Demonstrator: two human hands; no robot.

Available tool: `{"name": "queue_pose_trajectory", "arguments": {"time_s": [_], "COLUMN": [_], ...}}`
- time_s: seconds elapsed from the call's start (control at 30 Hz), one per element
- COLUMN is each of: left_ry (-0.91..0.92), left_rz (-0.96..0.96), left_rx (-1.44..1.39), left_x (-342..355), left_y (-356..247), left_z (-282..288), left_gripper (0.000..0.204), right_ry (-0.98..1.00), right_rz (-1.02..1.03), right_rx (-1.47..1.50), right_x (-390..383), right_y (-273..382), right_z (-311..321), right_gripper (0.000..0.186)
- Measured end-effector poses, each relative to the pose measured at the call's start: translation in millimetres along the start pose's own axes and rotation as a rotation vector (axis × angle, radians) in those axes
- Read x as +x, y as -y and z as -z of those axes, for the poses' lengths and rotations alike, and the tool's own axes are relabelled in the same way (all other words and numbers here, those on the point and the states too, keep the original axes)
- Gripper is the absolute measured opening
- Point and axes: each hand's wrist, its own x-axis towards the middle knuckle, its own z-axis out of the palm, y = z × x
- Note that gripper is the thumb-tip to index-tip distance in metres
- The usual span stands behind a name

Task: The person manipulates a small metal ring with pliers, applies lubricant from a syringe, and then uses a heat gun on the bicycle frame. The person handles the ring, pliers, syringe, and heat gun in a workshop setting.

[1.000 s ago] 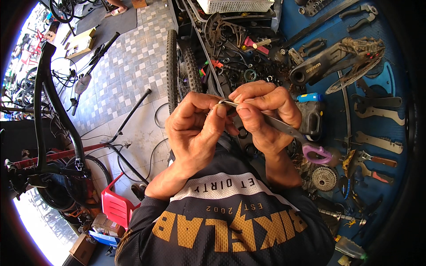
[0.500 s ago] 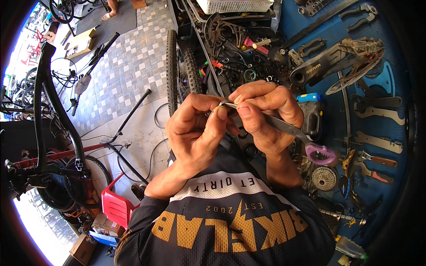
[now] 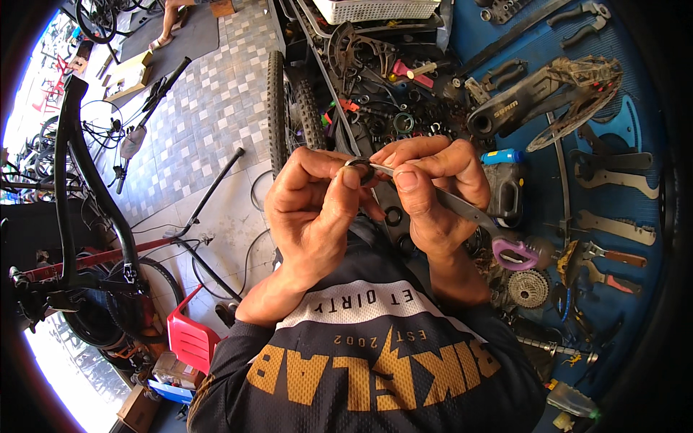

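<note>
At chest height, my left hand [image 3: 310, 213] pinches a small black ring [image 3: 362, 170] between thumb and fingers. My right hand [image 3: 437, 206] grips the metal blade of a scissor-like tool [image 3: 471, 211], its purple loop handle hanging out to the lower right. The blade's tip is at the ring, between my two thumbs; whether it is inside the ring I cannot tell. Both hands are closed and nearly touching, just above my dark jersey.
Cluttered bicycle parts [image 3: 375, 108], two tyres [image 3: 276, 108] and a white basket [image 3: 375, 9] lie beyond my hands. A blue mat [image 3: 613, 202] with tools is at right. Bike frames [image 3: 72, 180] and a red chair [image 3: 188, 332] are at left. Another person's leg [image 3: 167, 25] shows at top.
My hands have shifted slightly, and more of the black ring shows between my fingertips. The other person's foot at the top has moved left and down.
</note>
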Motion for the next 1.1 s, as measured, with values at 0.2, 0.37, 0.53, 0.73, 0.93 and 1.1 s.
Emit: {"name": "queue_pose_trajectory", "arguments": {"time_s": [0.2, 0.37, 0.53, 0.73, 0.93, 1.1], "left_ry": [0.008, 0.004, -0.009, -0.001, 0.010, -0.006], "left_rz": [-0.018, -0.011, 0.012, -0.005, -0.038, -0.012], "left_rx": [0.043, 0.030, 0.012, -0.031, -0.010, -0.015], "left_x": [0, -1, -3, -4, -6, -6], "left_y": [-1, -2, -1, 4, 7, 10], "left_z": [1, 0, 0, 2, 4, 6], "left_gripper": [0.009, 0.008, 0.010, 0.011, 0.012, 0.012], "right_ry": [0.006, 0.048, -0.015, -0.042, -0.024, -0.024], "right_rz": [0.010, 0.011, -0.066, -0.011, -0.027, -0.085], "right_rx": [-0.074, -0.035, 0.037, 0.029, 0.068, 0.097], "right_x": [1, 1, -1, 0, 0, 0], "right_y": [1, 0, -2, -9, -12, -11], "right_z": [-2, -1, -2, -4, -3, -2], "right_gripper": [0.015, 0.018, 0.017, 0.016, 0.016, 0.014]}}
